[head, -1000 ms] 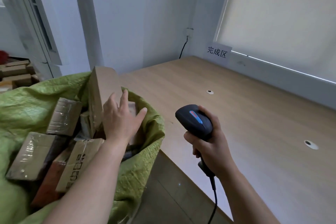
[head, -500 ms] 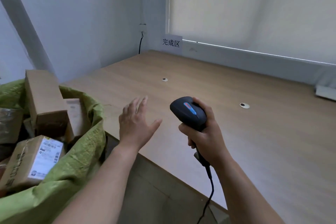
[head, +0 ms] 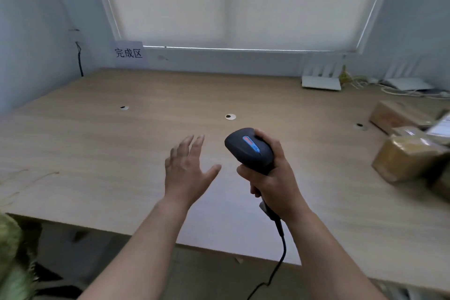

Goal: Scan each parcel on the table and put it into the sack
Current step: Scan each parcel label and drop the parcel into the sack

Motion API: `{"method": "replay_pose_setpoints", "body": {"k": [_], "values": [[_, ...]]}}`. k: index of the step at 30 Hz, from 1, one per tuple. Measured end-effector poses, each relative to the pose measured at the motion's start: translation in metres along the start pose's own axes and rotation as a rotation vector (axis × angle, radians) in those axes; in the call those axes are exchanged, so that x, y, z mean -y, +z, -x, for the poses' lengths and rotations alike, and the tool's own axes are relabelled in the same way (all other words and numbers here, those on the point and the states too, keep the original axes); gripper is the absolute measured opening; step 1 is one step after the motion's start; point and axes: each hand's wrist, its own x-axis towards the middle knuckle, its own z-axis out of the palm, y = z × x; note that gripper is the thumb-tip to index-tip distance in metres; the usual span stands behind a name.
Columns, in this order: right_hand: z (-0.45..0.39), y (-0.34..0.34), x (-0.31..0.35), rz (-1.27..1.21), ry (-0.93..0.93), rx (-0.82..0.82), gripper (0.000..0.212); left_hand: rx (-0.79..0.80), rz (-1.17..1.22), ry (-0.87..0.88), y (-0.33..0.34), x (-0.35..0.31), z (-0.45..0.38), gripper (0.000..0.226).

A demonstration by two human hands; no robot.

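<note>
Parcels (head: 411, 161) lie in a small cluster at the right edge of the table (head: 97, 153), well apart from both hands. The nearest one is a brown cardboard box wrapped in clear tape, set at an angle. Behind it lies a longer flat box (head: 399, 114), and a white label shows at the frame edge between them. How many parcels make up the cluster cannot be told, since the frame cuts them off.

Sack (head: 12, 251): only a blurred green patch is visible at the lower left corner, below the near edge of the table. Its contents are out of view.

Left hand (head: 187, 175): raised above the middle of the table, palm down, fingers spread apart, thumb out to the right. It holds nothing and touches nothing.

Right hand (head: 272, 178): fingers wrapped tight around the grip of a black scanner (head: 248, 148). The scanner head points forward and left, with a blue and red strip on top. A black cable (head: 280, 260) hangs from the base of the grip and runs down past the table edge.

Table surface: pale wood grain, with three small round holes in a row across the middle. A white sign (head: 128, 53) with dark characters stands against the back wall at the left. Two white routers (head: 321, 80) with upright antennas and loose white cords sit at the back right, under a closed window blind (head: 231, 2).
</note>
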Motion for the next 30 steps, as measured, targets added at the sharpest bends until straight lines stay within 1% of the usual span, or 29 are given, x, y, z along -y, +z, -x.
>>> {"method": "replay_pose_setpoints", "body": {"k": [9,14,22,30], "values": [[0.033,-0.096,-0.008,0.102,0.026,-0.308,0.071,0.157,0.114,0.279,0.066,-0.106,-0.011,0.078],[0.046,-0.14,-0.011,0.153,0.068,-0.462,0.071,0.237,0.168,0.396,0.101,-0.156,-0.018,0.079],[0.031,-0.19,-0.019,0.159,0.123,-0.628,0.072,0.321,0.225,0.537,0.146,-0.209,-0.045,0.08],[0.0,-0.232,-0.021,0.207,0.13,-0.719,0.072,0.399,0.214,0.648,0.179,-0.253,-0.088,0.083]]}}
